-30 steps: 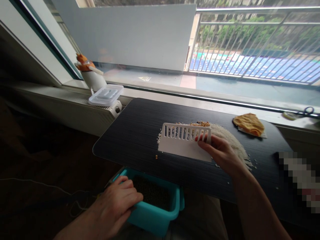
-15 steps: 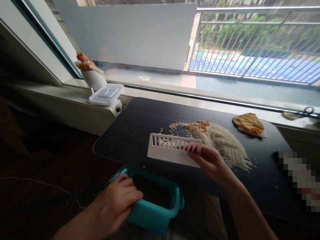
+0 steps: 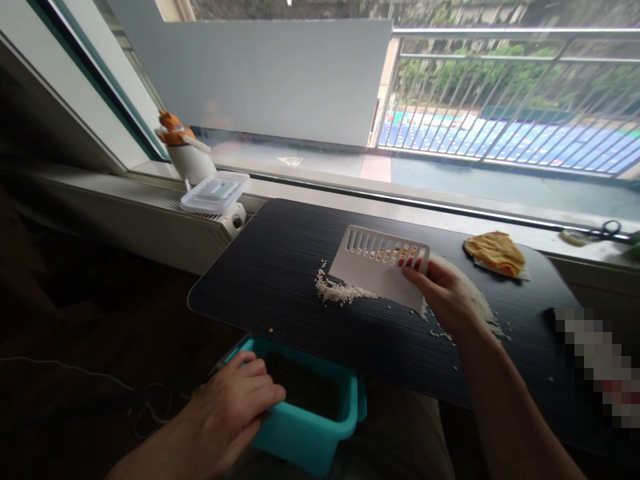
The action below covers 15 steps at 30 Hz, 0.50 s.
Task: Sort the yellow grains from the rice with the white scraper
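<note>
My right hand grips a white slotted scraper by its right end, holding it tilted over the black table. Through its slots I see bits of rice and yellow beans. A thin strip of rice lies along its lower left side. The larger rice pile is partly hidden behind the scraper and my right hand. My left hand is closed over the left rim of a turquoise bin, just below the table edge. Dark small grains fill its inside. One yellow bean sits near the table's front edge.
A folded yellow cloth lies at the table's far right, near a blurred-out item. Scissors rest on the windowsill. A clear plastic lid and a white pot stand on the radiator, left of the table.
My right hand has moved the scraper away from me and to the right, toward the pile. The rice strip now shows on its near side. My left hand stays on the bin.
</note>
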Tool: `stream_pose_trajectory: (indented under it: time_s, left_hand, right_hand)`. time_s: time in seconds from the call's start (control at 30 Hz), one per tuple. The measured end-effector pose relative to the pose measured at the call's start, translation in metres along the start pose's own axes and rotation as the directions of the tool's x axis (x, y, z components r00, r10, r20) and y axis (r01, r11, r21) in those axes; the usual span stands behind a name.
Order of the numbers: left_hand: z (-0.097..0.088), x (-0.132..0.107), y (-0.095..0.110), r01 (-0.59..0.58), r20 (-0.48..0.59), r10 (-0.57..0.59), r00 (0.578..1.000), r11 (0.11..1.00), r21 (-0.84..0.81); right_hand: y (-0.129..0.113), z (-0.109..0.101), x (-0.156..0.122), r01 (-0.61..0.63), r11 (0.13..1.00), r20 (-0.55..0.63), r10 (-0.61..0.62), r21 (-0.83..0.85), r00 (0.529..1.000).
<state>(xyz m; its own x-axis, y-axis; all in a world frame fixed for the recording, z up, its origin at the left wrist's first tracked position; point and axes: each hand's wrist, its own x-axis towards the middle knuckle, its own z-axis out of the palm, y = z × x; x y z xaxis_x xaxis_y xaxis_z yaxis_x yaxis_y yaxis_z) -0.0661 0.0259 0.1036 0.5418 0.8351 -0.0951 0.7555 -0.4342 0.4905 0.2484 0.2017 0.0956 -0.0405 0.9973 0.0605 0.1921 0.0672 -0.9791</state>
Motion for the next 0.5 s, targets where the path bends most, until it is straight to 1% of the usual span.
stream_pose_trajectory:
  time_s: [0.1,0.2,0.27,0.37,0.43,0.5]
  left_hand:
    - [-0.001,-0.001,0.0,0.013,0.01,-0.013,1.0,1.0,0.008]
    - [-0.004,0.0,0.002,0.022,0.041,-0.022,0.999,1.0,0.006]
    - [-0.006,0.001,0.003,0.031,0.072,-0.031,0.997,1.0,0.001]
    - [-0.008,0.004,0.004,0.053,0.106,-0.053,0.993,0.999,0.005]
    - [-0.007,0.005,0.003,0.054,0.109,-0.054,0.993,0.999,0.004]
    - [-0.005,0.004,0.002,0.04,0.085,-0.039,0.996,0.999,-0.005]
  right_hand:
    - [0.006,0.0,0.004,-0.046,0.999,0.043,0.046,0.001,0.998]
    - [0.006,-0.002,0.001,-0.072,0.997,0.084,0.072,-0.011,0.994]
    - [0.005,-0.004,-0.002,-0.075,0.997,0.099,0.075,-0.006,0.992]
    - [0.002,-0.004,-0.006,-0.064,0.998,0.089,0.064,0.004,0.994]
    - [0.001,-0.003,-0.007,-0.046,0.999,0.098,0.047,-0.012,0.994]
    - [0.001,-0.001,-0.009,-0.034,0.999,0.116,0.036,-0.025,0.993]
